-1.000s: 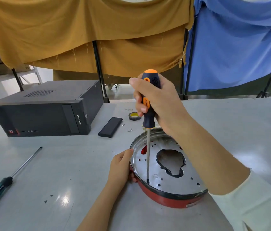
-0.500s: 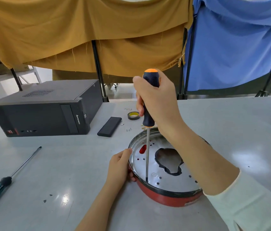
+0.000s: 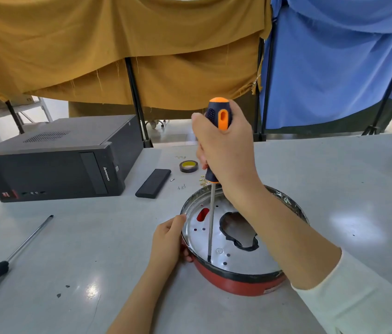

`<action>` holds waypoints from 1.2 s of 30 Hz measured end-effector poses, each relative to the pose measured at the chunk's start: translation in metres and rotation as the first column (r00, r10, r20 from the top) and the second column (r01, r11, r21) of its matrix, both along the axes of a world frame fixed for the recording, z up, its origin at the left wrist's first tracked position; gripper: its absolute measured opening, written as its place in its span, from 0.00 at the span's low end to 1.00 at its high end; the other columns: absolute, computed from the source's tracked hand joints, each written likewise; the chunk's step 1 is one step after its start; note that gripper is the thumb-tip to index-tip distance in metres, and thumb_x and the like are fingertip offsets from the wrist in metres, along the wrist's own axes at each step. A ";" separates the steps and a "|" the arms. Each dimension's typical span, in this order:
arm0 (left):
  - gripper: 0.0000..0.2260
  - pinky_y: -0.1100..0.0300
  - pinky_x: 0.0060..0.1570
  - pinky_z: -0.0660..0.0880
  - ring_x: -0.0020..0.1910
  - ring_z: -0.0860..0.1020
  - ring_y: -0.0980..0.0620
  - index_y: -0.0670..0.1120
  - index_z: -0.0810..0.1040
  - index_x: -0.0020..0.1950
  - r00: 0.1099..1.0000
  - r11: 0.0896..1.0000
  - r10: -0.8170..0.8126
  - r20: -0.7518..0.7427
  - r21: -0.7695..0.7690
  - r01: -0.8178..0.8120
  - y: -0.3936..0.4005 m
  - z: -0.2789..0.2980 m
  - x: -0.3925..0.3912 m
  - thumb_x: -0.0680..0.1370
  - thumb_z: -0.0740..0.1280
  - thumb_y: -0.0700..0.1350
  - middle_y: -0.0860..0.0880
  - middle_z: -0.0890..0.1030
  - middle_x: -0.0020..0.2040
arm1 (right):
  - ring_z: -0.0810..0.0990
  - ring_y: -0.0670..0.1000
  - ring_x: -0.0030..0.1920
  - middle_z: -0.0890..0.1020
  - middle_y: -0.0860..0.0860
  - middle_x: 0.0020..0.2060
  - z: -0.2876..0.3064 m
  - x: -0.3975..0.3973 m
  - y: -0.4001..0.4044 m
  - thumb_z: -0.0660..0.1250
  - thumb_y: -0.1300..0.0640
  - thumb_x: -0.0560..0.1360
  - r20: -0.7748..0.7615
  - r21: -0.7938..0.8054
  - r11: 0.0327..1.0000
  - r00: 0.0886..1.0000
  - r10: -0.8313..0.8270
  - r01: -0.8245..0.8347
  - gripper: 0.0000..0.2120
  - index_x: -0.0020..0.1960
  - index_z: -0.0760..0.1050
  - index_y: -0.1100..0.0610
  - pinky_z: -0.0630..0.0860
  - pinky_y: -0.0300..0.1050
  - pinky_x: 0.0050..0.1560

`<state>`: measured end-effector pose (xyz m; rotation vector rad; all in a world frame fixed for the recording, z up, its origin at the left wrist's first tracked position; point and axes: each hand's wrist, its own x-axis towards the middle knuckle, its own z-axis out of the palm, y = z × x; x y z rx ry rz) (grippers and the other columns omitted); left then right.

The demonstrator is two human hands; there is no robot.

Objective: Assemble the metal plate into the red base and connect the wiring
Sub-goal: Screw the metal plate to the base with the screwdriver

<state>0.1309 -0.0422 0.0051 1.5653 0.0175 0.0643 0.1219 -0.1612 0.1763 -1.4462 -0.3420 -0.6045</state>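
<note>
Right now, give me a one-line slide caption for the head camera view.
Right hand drives an orange-capped screwdriver into the metal plate while left hand steadies the red base.

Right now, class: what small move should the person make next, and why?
Probably turn the screwdriver in place. The right hand grips it upright, tip seated in a hole near the metal plate's edge, while the left hand holds the red base.
</note>
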 end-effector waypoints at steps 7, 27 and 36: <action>0.19 0.65 0.20 0.66 0.19 0.67 0.50 0.46 0.66 0.25 0.999 0.999 0.028 0.035 0.031 -0.029 -0.001 0.003 0.000 0.77 0.60 0.41 0.46 0.68 0.22 | 0.80 0.50 0.34 0.82 0.50 0.38 0.022 0.008 -0.009 0.62 0.55 0.77 -0.241 0.113 0.714 0.678 0.694 -0.691 0.09 0.40 0.74 0.54 0.76 0.41 0.33; 0.21 0.69 0.19 0.62 0.19 0.64 0.55 0.48 0.63 0.23 0.999 0.998 0.019 0.043 0.058 -0.022 -0.003 0.012 -0.006 0.77 0.60 0.41 0.52 0.64 0.21 | 0.63 0.46 0.20 0.68 0.48 0.25 0.016 0.007 -0.008 0.62 0.56 0.77 -0.222 0.159 0.733 0.700 0.679 -0.661 0.11 0.38 0.64 0.53 0.62 0.36 0.23; 0.23 0.69 0.19 0.62 0.19 0.63 0.55 0.50 0.62 0.22 0.999 0.998 0.012 0.038 0.065 -0.014 -0.003 0.014 -0.007 0.77 0.60 0.40 0.53 0.64 0.21 | 0.76 0.49 0.28 0.79 0.50 0.31 0.019 0.003 -0.008 0.67 0.55 0.75 -0.197 -0.003 0.846 0.830 0.522 -0.533 0.07 0.42 0.73 0.56 0.77 0.45 0.33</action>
